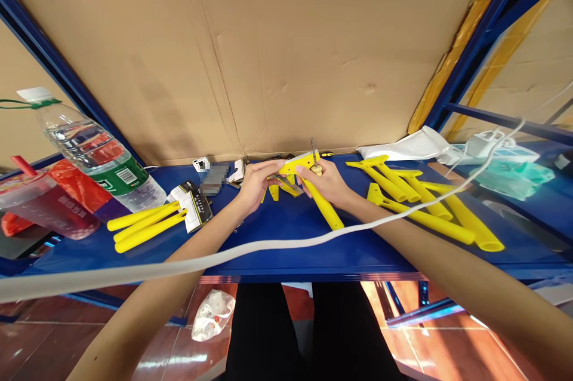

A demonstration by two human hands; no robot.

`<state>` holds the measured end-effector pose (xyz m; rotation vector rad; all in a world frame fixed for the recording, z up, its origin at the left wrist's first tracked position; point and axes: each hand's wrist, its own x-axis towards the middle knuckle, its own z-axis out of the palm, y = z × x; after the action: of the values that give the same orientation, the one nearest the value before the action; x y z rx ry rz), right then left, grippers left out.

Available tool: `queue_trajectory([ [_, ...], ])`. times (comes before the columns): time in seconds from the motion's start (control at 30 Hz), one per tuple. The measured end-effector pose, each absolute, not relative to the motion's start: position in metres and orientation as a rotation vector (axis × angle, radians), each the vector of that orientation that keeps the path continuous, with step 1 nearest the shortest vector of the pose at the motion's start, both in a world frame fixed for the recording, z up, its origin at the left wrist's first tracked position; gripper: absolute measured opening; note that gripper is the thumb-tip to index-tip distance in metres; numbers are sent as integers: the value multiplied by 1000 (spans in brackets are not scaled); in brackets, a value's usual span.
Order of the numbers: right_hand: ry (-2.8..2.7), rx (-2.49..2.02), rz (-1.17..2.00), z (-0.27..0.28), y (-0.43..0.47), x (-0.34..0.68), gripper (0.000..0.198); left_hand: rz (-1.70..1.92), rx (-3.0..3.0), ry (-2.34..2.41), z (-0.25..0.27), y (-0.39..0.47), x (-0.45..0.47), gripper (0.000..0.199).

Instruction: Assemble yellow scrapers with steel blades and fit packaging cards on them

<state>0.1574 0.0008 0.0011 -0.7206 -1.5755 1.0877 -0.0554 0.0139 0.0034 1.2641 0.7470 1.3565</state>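
Observation:
Above the middle of the blue shelf, both hands grip a yellow plastic scraper point(323, 202) with a wide flat head and a long round handle. My left hand point(259, 181), closed, pinches the left end of the head. My right hand point(329, 181) is closed around the neck where handle and head meet. A thin metal shaft point(313, 149) sticks up beside the right fingers; its lower end is hidden, so I cannot tell its kind. Small yellow pieces point(274, 192) lie just below the head, partly covered by the left fingers.
More yellow scrapers point(430, 220) lie at the right, and several yellow handles point(150, 226) with a black-and-white package point(191, 205) at the left. A water bottle point(102, 154) and a drink cup point(49, 205) stand far left. A white cable point(277, 243) crosses in front. Cardboard point(313, 40) backs the shelf.

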Motion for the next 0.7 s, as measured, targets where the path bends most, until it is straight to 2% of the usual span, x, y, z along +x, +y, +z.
queue_trajectory([
  [0.7,-1573,-732,1080,-5,7,158,48,1441,1469,828,7,14,-57,33],
])
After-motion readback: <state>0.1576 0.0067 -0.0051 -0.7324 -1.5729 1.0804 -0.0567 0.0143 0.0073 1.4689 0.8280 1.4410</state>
